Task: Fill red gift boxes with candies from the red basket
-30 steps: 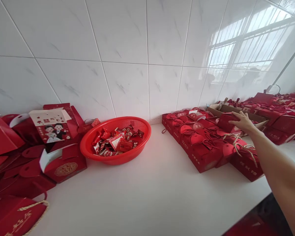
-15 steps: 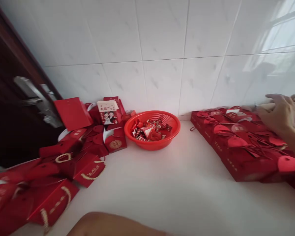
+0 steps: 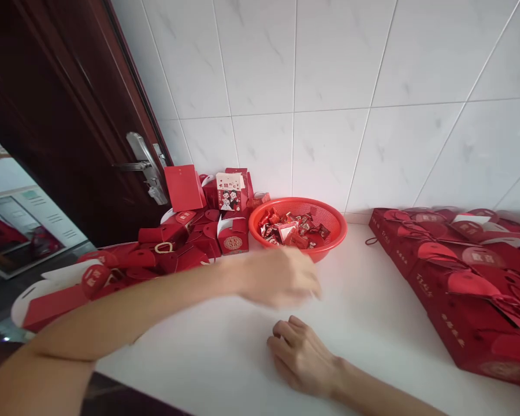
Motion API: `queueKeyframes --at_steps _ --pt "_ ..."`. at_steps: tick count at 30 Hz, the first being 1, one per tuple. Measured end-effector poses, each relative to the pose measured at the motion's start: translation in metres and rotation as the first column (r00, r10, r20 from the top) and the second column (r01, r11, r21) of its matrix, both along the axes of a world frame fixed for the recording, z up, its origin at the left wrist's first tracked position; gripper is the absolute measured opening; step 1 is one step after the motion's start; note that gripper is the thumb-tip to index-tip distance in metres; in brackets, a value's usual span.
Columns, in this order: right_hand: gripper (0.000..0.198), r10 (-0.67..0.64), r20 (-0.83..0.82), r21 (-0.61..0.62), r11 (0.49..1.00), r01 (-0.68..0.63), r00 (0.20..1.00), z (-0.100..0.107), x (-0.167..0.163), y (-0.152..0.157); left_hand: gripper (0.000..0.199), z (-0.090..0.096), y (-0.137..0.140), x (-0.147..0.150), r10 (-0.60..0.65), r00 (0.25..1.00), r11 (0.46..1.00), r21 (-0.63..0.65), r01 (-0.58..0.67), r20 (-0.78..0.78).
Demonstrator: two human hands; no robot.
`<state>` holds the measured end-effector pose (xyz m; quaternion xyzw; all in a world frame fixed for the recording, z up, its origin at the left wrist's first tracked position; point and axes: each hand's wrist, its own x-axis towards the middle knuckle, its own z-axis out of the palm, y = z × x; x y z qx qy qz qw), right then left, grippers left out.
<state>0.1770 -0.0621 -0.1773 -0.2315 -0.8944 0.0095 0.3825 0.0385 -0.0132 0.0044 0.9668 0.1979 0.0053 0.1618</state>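
My left hand [image 3: 281,278] is over the white tabletop, just in front of the red plastic basket [image 3: 331,245]. Motion smears its fingers, so I cannot see what they do or hold. Below it and slightly to the right, my right hand [image 3: 301,359] is low over the tabletop with its fingers curled in; nothing shows in it. Small red-wrapped candies [image 3: 292,230] lie inside the basket.
Red gift boxes [image 3: 433,300] stand in closely packed rows on the right. Other red boxes [image 3: 201,240], some with open flaps, are heaped on the left beside a dark door [image 3: 91,115]. A tiled wall [image 3: 329,69] rises behind the table [image 3: 225,341].
My right hand has come from the boxes at the far right to the middle front. My left arm has swung up, bringing its hand before the basket. The view has turned left.
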Motion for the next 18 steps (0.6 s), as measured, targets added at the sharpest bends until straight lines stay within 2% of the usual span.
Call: queueKeyframes --at_steps 1,3,5,6,7,9,13,15,18 --pt "0.025 0.041 0.019 0.008 0.999 -0.041 0.999 -0.003 0.001 -0.001 0.031 0.019 0.017 -0.022 0.169 0.986 0.981 0.09 -0.169 0.014" --pt "0.021 0.096 0.049 -0.01 0.995 -0.096 0.994 -0.006 0.005 0.001 0.033 0.042 0.05 -0.066 0.473 0.881 0.851 0.243 -0.465 0.028" --pt "0.021 0.085 0.04 -0.051 0.995 -0.083 0.996 -0.007 0.008 0.004 0.031 0.045 0.08 -0.105 0.669 0.743 0.705 0.336 -0.625 -0.023" --pt "0.02 0.089 0.033 -0.058 0.995 -0.087 0.996 -0.008 0.008 0.005 0.028 0.041 0.092 -0.122 0.733 0.676 0.655 0.344 -0.673 -0.076" --pt "0.02 0.097 0.027 -0.056 0.994 -0.096 0.995 -0.009 0.008 0.006 0.026 0.036 0.102 -0.135 0.765 0.634 0.631 0.336 -0.7 -0.115" --pt "0.019 0.107 0.016 -0.046 0.993 -0.106 0.994 -0.009 0.008 0.006 0.023 0.022 0.115 -0.152 0.78 0.601 0.624 0.275 -0.732 -0.173" --pt "0.02 0.078 0.0 -0.077 0.994 -0.077 0.997 -0.007 0.009 0.005 0.022 0.005 0.122 -0.155 0.781 0.588 0.621 0.173 -0.764 -0.21" --pt "0.021 0.062 -0.006 -0.092 0.994 -0.062 0.998 -0.004 0.011 0.006 0.025 0.006 0.12 -0.151 0.804 0.563 0.592 0.161 -0.79 -0.192" --pt "0.023 0.044 -0.038 -0.105 0.993 -0.048 0.998 -0.002 0.013 0.008 0.033 0.021 0.111 -0.145 0.829 0.539 0.558 0.139 -0.818 -0.151"
